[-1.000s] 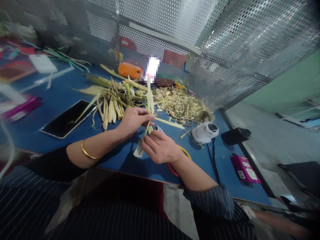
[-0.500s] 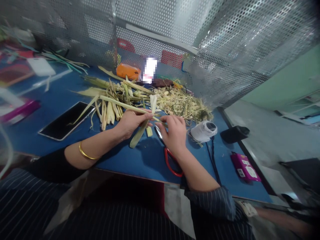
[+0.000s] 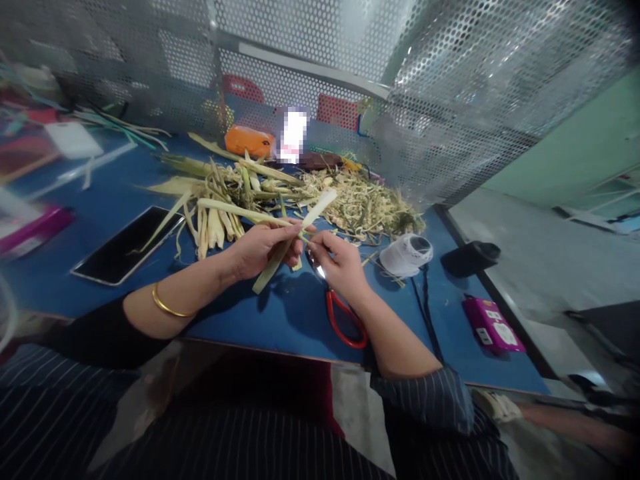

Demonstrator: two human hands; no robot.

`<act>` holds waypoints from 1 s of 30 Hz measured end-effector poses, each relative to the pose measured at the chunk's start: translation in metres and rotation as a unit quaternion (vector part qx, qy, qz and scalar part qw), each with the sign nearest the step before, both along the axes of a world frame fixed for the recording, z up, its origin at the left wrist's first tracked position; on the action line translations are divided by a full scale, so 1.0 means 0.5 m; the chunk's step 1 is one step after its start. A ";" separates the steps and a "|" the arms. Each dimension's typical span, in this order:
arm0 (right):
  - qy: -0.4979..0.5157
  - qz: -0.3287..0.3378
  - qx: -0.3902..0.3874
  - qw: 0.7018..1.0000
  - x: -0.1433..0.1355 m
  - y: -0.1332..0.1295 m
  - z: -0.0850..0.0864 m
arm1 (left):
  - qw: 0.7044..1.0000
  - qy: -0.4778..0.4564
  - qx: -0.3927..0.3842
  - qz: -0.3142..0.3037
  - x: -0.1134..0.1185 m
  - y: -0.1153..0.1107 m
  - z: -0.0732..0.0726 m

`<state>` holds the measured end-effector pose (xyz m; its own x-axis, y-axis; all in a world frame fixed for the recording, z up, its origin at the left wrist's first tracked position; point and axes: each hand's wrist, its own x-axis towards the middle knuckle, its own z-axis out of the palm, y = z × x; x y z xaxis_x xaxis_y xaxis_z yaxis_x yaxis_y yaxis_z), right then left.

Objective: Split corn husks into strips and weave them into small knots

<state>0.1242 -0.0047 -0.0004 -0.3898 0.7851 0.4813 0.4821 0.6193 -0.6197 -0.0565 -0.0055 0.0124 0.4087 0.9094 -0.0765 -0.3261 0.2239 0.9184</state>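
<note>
Over the blue table, my left hand (image 3: pixel 257 252) is closed in a pinch on crossed pale-green corn husk strips (image 3: pixel 319 208). One strip stretches left toward the pile, another sticks up to the right, and a wider piece (image 3: pixel 270 275) hangs below the fingers. Close beside it, my right hand (image 3: pixel 344 268) pinches the short end of a strip, thumb against fingertips. Red-handled scissors (image 3: pixel 331 312) lie under and beside my right hand, their blades partly hidden. Behind my hands is a pile of corn husks (image 3: pixel 214 228), with shredded husk bits (image 3: pixel 373 207) to its right.
A white thread spool (image 3: pixel 403 257), black roll (image 3: pixel 470 259) and purple packet (image 3: pixel 493 325) stand on the right. To the left lies a dark-screened phone (image 3: pixel 125 248). An orange pack (image 3: pixel 247 141) and lit phone (image 3: pixel 294 135) stand before the perforated metal screen (image 3: pixel 310 73).
The upright strip at my left fingertips now leans right. My right hand has shifted slightly left, its fingers bunched more tightly, and more of the scissors shows. The view has shifted a little.
</note>
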 end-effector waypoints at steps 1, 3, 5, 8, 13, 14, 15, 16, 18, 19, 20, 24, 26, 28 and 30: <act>0.002 -0.001 -0.007 1.000 0.001 0.000 -0.001 | 1.000 0.007 0.003 -0.003 -0.001 0.001 0.000; -0.009 -0.008 -0.001 1.000 0.002 0.000 -0.002 | 0.999 0.033 0.014 0.001 -0.001 0.001 0.002; -0.027 -0.017 0.023 0.999 0.003 0.000 -0.003 | 0.997 0.066 0.035 0.015 0.000 0.002 0.004; -0.053 -0.030 0.065 0.996 0.003 0.000 -0.003 | 0.992 0.106 0.063 0.024 -0.001 0.003 0.003; -0.094 -0.046 0.106 0.989 0.007 -0.001 0.002 | 0.987 0.137 0.081 0.013 -0.005 0.007 -0.008; -0.103 -0.048 0.114 0.987 0.009 -0.001 0.002 | 0.986 0.142 0.088 0.011 -0.006 0.008 -0.010; -0.110 -0.051 0.121 0.985 0.010 -0.001 0.003 | 0.984 0.148 0.094 0.011 -0.005 0.008 -0.011; -0.117 -0.056 0.127 0.983 0.012 0.001 0.003 | 0.983 0.153 0.100 0.012 -0.005 0.008 -0.011; -0.122 -0.066 0.131 0.982 0.016 0.004 0.003 | 0.983 0.157 0.099 0.010 -0.004 0.008 -0.011; -0.121 -0.070 0.130 0.982 0.017 0.006 0.003 | 0.983 0.156 0.094 0.008 -0.003 0.008 -0.010; -0.118 -0.072 0.126 0.982 0.018 0.008 0.003 | 0.984 0.154 0.088 0.007 -0.003 0.008 -0.010; -0.079 -0.071 0.098 0.989 0.021 0.014 0.001 | 0.987 0.141 0.071 0.010 -0.002 0.009 -0.009; -0.054 -0.070 0.078 0.993 0.022 0.015 0.001 | 0.987 0.144 0.074 0.009 -0.003 0.010 -0.006; -0.036 -0.062 0.061 0.996 0.023 0.017 0.000 | 0.985 0.155 0.072 0.013 -0.003 0.010 -0.004; -0.027 -0.055 0.049 0.997 0.024 0.019 -0.001 | 0.983 0.172 0.063 0.017 -0.002 0.010 -0.003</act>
